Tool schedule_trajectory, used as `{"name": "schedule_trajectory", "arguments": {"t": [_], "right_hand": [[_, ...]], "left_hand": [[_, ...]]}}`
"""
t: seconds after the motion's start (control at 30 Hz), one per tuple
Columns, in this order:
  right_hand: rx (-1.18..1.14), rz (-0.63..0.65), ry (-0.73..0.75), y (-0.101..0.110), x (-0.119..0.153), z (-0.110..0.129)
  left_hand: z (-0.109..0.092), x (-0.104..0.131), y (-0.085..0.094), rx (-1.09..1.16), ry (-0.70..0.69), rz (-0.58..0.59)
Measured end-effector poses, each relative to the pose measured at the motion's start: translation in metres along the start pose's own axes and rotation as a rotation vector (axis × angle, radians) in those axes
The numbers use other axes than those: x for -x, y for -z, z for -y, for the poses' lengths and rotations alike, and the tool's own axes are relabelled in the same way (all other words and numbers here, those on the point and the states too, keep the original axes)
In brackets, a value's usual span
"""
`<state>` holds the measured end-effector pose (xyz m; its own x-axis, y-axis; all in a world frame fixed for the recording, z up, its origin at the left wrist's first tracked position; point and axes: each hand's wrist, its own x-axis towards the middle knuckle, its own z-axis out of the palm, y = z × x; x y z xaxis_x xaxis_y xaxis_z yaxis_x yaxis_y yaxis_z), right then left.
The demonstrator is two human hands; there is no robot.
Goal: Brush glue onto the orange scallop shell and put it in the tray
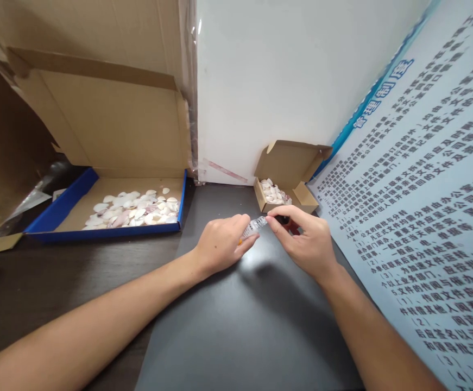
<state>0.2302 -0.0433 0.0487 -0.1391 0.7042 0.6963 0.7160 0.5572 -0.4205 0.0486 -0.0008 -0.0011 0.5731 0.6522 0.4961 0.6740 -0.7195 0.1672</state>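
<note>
My left hand (pixel 223 243) is wrapped round a small clear tube-like item (pixel 254 227) with dark print and a bit of orange at its lower end. The item tilts up to the right, over the dark grey mat (pixel 236 331). At its upper right end, my right hand (pixel 303 239) pinches the tip between thumb and index finger. A dark and red object (pixel 295 228) shows partly behind the right hand; what it is cannot be made out.
A blue-edged cardboard box (pixel 106 235) with shells (pixel 134 209) stands open at the left. Behind my right hand is a small open cardboard box (pixel 293 157) with more shells (pixel 274 192). A white panel (pixel 260 81) rises behind; a printed poster (pixel 431 190) slants along the right.
</note>
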Motion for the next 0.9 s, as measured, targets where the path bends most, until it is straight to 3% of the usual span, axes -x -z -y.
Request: {"name": "schedule_trajectory", "arguments": {"t": [0.2,0.37,0.67,0.9], "right_hand": [[-0.024,-0.122,0.015,-0.01,0.006,-0.002],[-0.108,-0.218,-0.057,-0.02,0.014,-0.006],[-0.45,-0.215,-0.287,-0.026,0.018,0.001],[-0.617,-0.197,-0.348,-0.028,0.017,0.002]], "left_hand": [[-0.001,0.0,0.0,0.048,0.067,-0.026],[-0.002,0.0,0.001,0.106,0.068,-0.055],[0.0,0.0,0.004,0.267,0.041,-0.036],[0.003,0.0,0.004,0.303,0.017,-0.016]]}}
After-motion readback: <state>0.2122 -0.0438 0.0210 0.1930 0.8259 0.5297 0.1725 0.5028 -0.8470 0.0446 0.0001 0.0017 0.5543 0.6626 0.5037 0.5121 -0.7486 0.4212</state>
